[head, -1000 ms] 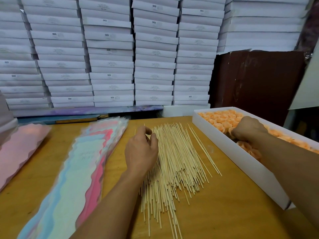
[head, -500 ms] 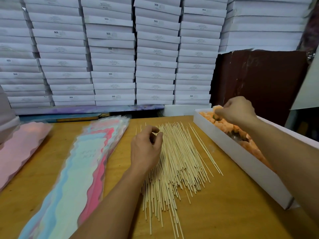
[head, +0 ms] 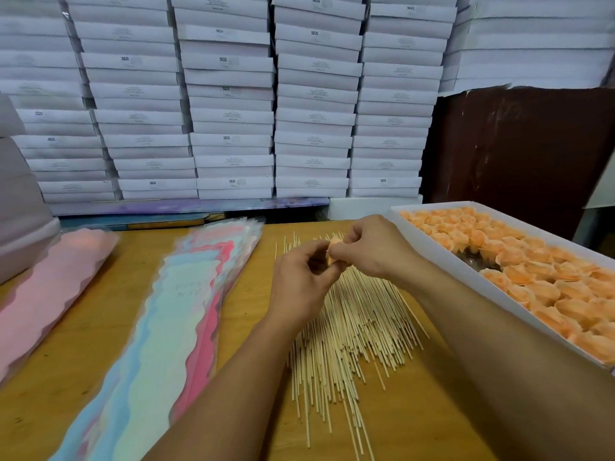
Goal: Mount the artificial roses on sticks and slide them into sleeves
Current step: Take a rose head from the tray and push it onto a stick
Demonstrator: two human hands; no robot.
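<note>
Right hand point(head: 372, 247) above the far end of the stick pile point(head: 349, 321), fingers curled, pinching one orange rose point(head: 333, 251) from the right side. Left hand point(head: 301, 277) meeting it from below and left, fingers curled up toward the same rose, fingertips at its lower edge; whether a stick is held between those fingers, impossible to tell. Rose raised off the wooden surface point(head: 83, 361), held between both hands, directly over the fanned pile of thin pale sticks lying loose in the middle. To the right, a long white tray point(head: 442, 257) set at an angle, packed with rows of orange roses point(head: 545, 287), with a dark gap near its middle. To the left of the sticks, a stack of flat sleeves point(head: 173, 327) in pale blue, white and pink with wavy edges, lying lengthwise toward the back. Further left, a second stack of pink sleeves point(head: 50, 287), partly out of view. Behind everything, columns of white flat boxes point(head: 229, 111) piled high along the back, some marked SGS, and a dark brown panel point(head: 519, 144) at the right rear.
</note>
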